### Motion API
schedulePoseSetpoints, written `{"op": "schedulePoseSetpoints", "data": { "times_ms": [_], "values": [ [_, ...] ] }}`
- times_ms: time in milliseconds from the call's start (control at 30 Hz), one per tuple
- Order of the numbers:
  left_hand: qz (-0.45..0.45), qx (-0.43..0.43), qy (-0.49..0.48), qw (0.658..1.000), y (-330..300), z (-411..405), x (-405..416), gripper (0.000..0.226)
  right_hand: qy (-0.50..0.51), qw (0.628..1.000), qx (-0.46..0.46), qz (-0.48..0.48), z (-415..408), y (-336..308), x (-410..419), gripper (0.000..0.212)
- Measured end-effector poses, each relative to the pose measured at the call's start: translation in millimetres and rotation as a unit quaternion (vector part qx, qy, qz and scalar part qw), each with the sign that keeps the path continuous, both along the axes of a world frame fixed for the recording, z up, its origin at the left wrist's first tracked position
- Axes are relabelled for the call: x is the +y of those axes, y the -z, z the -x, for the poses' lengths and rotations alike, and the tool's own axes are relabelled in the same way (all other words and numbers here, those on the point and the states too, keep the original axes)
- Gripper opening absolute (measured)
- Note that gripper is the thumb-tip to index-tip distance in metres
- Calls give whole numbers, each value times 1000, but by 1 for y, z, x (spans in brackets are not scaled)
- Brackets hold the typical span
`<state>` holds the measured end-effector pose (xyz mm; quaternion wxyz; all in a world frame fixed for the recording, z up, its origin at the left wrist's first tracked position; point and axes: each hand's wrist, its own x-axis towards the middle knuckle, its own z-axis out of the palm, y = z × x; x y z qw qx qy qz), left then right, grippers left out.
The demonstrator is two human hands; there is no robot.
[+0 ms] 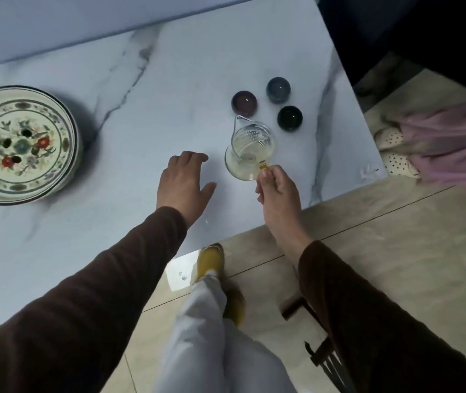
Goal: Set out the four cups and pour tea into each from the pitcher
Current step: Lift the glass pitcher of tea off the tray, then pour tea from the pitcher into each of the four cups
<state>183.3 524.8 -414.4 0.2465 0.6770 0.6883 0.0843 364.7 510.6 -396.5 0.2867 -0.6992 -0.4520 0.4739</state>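
A clear glass pitcher (250, 150) with pale tea in it stands on the marble table (118, 114), its spout pointing away from me. My right hand (275, 191) pinches its amber handle from the near side. Three small cups stand just beyond the pitcher: a purple cup (244, 102), a blue-grey cup (278, 89) and a black cup (289, 118). A fourth cup is not in sight. My left hand (185, 182) rests flat on the table to the left of the pitcher, fingers apart, holding nothing.
A round floral ceramic tea tray (19, 146) with drain holes sits at the table's left. The table's right edge and near corner lie close to the cups and pitcher. Another person's slippered feet (393, 148) and pink garment are on the floor at right.
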Motion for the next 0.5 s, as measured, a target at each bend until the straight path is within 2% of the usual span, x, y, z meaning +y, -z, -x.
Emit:
{"op": "schedulePoseSetpoints", "data": {
  "times_ms": [300,500],
  "values": [
    [5,-7,-35,999,3,-37,58,50,-38,999,-24,-5,-37,-8,57,25],
    [-4,6,-83,997,8,-77,80,51,-132,991,-10,-28,-88,-2,102,25]
  ]
}}
